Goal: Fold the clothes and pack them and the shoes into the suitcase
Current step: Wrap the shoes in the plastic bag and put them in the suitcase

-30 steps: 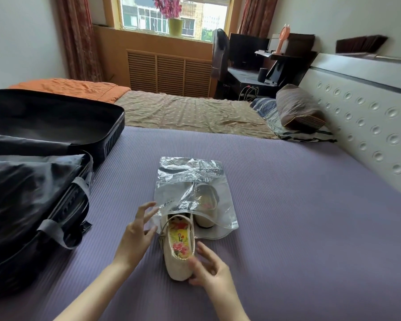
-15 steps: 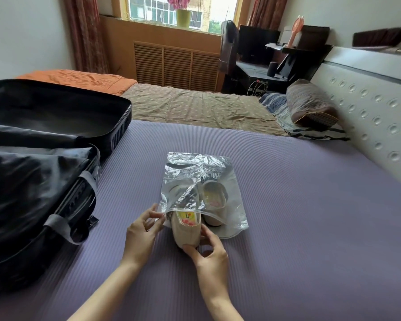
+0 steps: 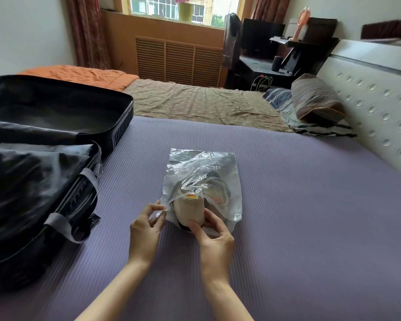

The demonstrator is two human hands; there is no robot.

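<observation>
A clear plastic bag (image 3: 202,167) lies on the purple bed cover in front of me. One beige shoe (image 3: 220,193) sits fully inside it. A second beige shoe (image 3: 190,212) with a flowered insole is halfway through the bag's mouth, heel toward me. My left hand (image 3: 146,225) pinches the bag's open edge at the left. My right hand (image 3: 214,237) grips the heel of the second shoe. The open black suitcase (image 3: 123,117) lies at the left, with dark fabric in its near half.
The purple cover (image 3: 299,216) stretches to the right and toward me. A white padded headboard (image 3: 375,107) runs along the right. A striped pillow (image 3: 315,100) lies at the far right. A brown sheet (image 3: 195,103) and orange blanket (image 3: 79,74) lie beyond.
The second shoe has gone from lying outside the bag to being pushed partway in. My left hand took hold of the bag's edge, and my right hand moved onto the shoe's heel.
</observation>
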